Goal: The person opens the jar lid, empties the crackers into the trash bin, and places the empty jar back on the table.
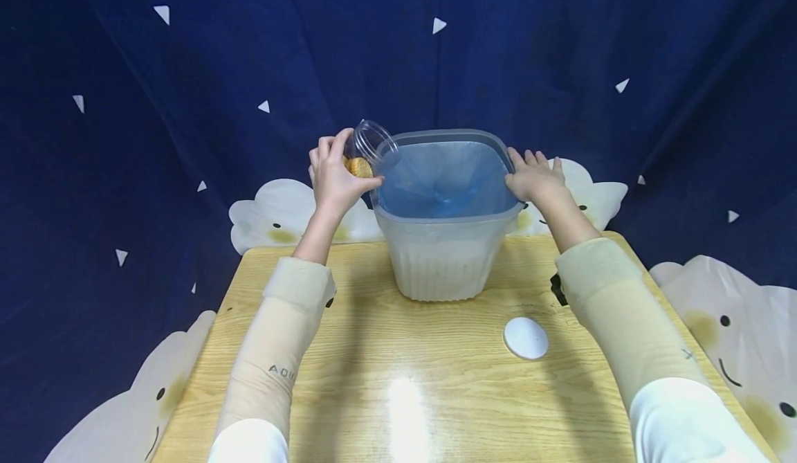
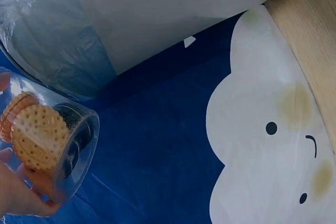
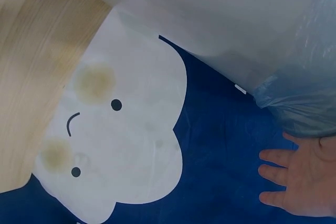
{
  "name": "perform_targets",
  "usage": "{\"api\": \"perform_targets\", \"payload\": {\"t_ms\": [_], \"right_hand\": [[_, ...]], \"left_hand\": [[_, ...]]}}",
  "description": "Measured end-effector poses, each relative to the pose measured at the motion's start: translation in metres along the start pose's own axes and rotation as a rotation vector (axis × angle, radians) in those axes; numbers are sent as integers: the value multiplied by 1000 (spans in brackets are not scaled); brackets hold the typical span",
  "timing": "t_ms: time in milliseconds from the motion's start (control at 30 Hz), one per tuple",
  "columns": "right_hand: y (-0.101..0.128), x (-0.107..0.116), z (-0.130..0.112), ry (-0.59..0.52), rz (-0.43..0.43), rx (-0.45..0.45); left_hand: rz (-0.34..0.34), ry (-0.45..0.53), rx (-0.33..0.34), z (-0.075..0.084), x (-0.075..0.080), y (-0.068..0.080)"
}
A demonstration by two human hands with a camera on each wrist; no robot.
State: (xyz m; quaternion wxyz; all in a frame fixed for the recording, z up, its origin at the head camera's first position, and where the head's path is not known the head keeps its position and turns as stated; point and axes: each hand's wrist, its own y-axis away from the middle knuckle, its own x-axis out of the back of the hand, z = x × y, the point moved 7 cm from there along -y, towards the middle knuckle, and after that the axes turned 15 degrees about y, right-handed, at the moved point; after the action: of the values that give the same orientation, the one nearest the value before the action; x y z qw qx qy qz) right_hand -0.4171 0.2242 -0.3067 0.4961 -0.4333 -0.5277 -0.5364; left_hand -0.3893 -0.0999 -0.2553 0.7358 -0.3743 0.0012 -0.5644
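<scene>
Clear plastic jar (image 1: 369, 146) w/ sandwich biscuits (image 2: 38, 136) sits in my left hand (image 1: 333, 176), fingers curled round its body, tipped so the open mouth points toward 3 o'clock, right at the left rim of the bin (image 1: 445, 255). Biscuits are still inside the jar, bunched near the bottom; none visible in the blue bin liner (image 1: 445, 179), so I judge the emptying as barely begun. Jar's lid looks already off: a white round lid (image 1: 526, 338) lies on the wooden table (image 1: 398, 352), approx 5 o'clock from the bin. My right hand (image 1: 535, 176) is flat, fingers spread, pressing the bin's right rim at 3 o'clock to steady it. Left to do, prob: tip further, shake biscuits out.
</scene>
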Motion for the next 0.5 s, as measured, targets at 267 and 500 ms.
{"api": "perform_targets", "payload": {"t_ms": [267,500], "right_hand": [[0,0,0,-7,4,3],[1,0,-1,-8,-2,1]], "left_hand": [[-35,-65,-19,6,-4,-4],[-57,-110,-16,11,-5,-8]]}}
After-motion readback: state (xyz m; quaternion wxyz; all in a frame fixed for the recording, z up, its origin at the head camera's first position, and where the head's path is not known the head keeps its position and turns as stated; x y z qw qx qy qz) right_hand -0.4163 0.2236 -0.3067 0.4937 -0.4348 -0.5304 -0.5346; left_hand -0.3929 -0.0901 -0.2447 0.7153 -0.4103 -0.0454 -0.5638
